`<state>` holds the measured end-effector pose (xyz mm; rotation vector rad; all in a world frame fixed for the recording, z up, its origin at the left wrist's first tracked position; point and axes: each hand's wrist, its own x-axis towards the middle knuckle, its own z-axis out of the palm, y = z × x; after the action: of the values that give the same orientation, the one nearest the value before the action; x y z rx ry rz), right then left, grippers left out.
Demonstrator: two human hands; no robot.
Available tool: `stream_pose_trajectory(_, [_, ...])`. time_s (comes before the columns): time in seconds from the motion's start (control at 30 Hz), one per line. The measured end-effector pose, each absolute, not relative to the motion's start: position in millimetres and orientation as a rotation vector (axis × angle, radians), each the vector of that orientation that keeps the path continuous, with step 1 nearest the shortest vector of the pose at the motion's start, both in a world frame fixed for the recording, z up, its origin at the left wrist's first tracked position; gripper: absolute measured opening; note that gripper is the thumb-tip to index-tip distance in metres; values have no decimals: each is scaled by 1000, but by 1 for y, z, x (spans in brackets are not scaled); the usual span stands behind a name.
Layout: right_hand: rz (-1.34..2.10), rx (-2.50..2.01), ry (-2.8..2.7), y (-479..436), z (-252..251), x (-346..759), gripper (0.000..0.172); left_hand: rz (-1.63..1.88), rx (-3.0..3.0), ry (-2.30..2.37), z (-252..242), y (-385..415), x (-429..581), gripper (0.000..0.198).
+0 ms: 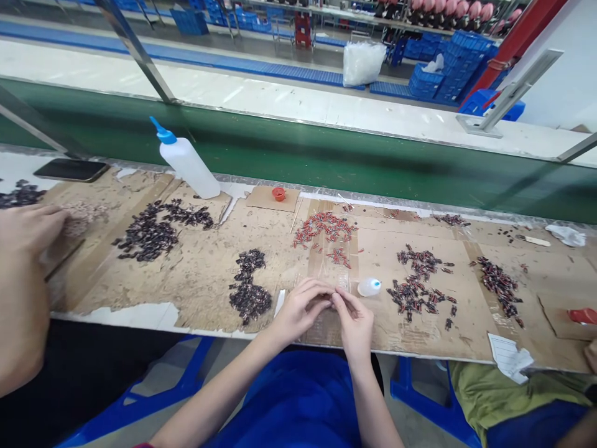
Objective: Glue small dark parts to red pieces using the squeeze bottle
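Observation:
My left hand (pixel 301 309) and my right hand (pixel 354 320) meet at the near edge of the cardboard-covered bench (pixel 200 274), fingertips pinched together on a tiny part that I cannot make out. A pile of dark small parts (pixel 249 292) lies just left of my left hand. A heap of red small parts (pixel 326 227) lies beyond my hands. A small white bottle with a blue tip (pixel 369 286) lies on its side just right of my right hand. More dark-and-red parts (pixel 420 289) are spread to the right.
Another person's arm (pixel 23 274) rests on the bench at far left beside a large dark pile (pixel 149 233). A tall white squeeze bottle (pixel 186 162), a red cap (pixel 278 193) and a phone (pixel 69 169) sit at the back. A green conveyor (pixel 326 155) runs behind.

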<state>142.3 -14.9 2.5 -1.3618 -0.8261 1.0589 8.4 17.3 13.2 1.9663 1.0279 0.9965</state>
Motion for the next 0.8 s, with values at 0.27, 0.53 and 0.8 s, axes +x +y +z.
stream_pose_trajectory(0.27, [874, -1445, -1111, -21, 0, 153, 32, 938, 2114, 1388, -12, 16, 13, 13])
stream_pose_trajectory(0.53, [907, -1499, -1065, -20, -2, 149, 24, 884, 2016, 1330, 1, 14, 12, 19])
stream_pose_trajectory(0.8, [988, -1443, -1067, -21, 3, 149, 22, 1002, 1919, 1205, 7, 13, 10, 20])
